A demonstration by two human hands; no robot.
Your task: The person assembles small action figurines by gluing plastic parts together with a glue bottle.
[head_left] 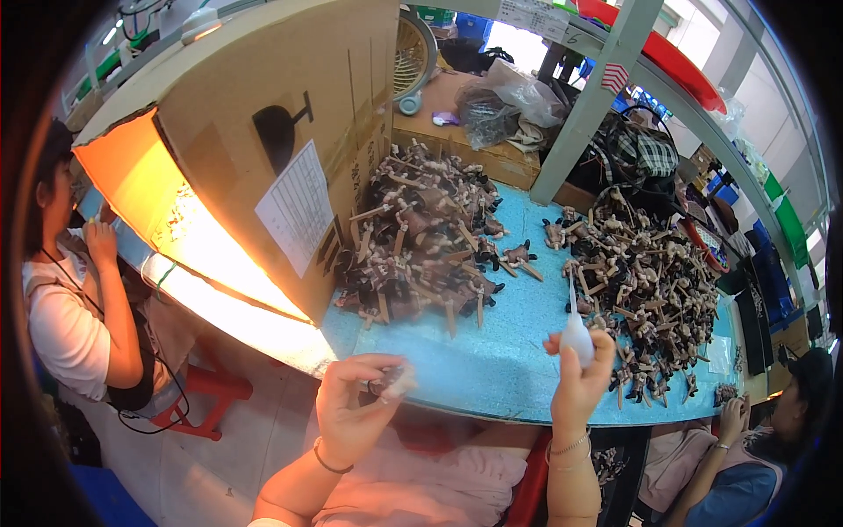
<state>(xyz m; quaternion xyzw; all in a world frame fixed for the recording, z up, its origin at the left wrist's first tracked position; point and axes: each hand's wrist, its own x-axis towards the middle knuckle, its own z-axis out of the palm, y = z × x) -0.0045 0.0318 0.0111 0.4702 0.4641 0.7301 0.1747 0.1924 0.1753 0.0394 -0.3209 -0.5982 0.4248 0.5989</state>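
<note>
White squeeze bottle [577, 338], slim nozzle [572, 294] upright; figurine [397, 381] blurred, seemingly brown and pale

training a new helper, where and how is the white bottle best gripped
I'd grip the white bottle by its rounded body, coming from the near side, as the right hand does. The body is the widest part; the thin spout points up and away, and looks too slender for a steady hold.
</note>
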